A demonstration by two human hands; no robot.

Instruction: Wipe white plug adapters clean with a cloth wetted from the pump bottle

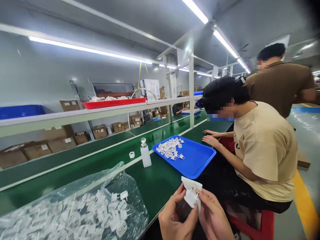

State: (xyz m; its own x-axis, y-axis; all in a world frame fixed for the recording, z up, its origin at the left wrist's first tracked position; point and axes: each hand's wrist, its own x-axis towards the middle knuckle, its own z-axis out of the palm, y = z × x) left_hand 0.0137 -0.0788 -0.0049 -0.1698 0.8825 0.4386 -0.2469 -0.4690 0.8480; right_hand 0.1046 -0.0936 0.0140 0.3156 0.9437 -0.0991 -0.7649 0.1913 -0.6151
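Note:
Near the bottom centre, my left hand [176, 215] and my right hand [212, 211] meet around a white plug adapter [192, 197] with metal pins. A white cloth or wipe [191, 183] lies behind and beside the adapter, held with it; which fingers press it is hard to tell. Beyond my hands is a blue tray [197, 160] with many white plug pieces [171, 148] on its left part. A clear plastic bag [132, 190] full of white adapters [100, 213] lies at the lower left.
A white pump bottle [145, 155] and a small white piece [131, 154] stand on the green bench [155, 173]. A red tray [117, 102] rests on the shelf above. At right a person in beige [267, 143] sits with hands on the bench; another stands behind.

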